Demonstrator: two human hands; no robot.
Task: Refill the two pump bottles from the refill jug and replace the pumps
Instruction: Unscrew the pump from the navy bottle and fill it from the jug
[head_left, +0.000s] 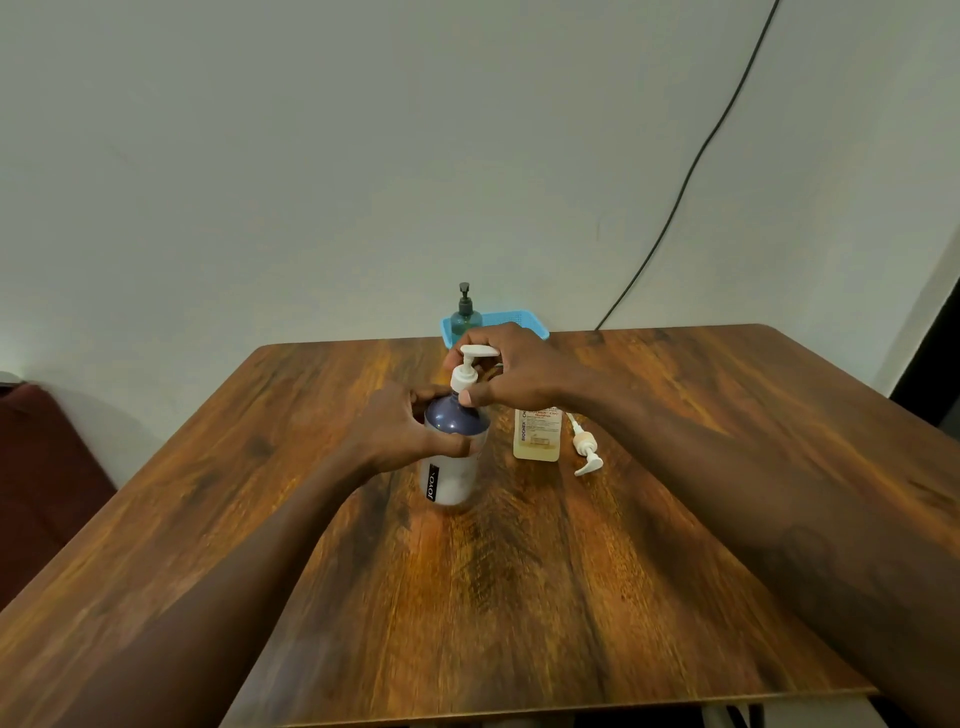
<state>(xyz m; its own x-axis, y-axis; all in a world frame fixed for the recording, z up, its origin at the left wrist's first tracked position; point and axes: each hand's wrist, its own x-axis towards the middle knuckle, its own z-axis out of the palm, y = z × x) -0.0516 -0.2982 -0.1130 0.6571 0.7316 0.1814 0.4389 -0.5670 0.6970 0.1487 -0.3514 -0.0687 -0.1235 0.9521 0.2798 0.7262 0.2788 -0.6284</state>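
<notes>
table (519, 597): glossy wood grain | pump (466, 370): smooth white plastic | basket (530, 320): blue perforated plastic

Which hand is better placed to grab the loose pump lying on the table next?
Right. The right hand pinches the fitted pump, and the loose pump lies nearer it, beside the yellow bottle. The left hand grips the blue bottle, farther off.

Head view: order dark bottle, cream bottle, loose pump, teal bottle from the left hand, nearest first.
1. Dark bottle, gripped by the left hand.
2. Cream bottle, to its right.
3. Loose pump, farther right.
4. Teal bottle, back edge.
</notes>
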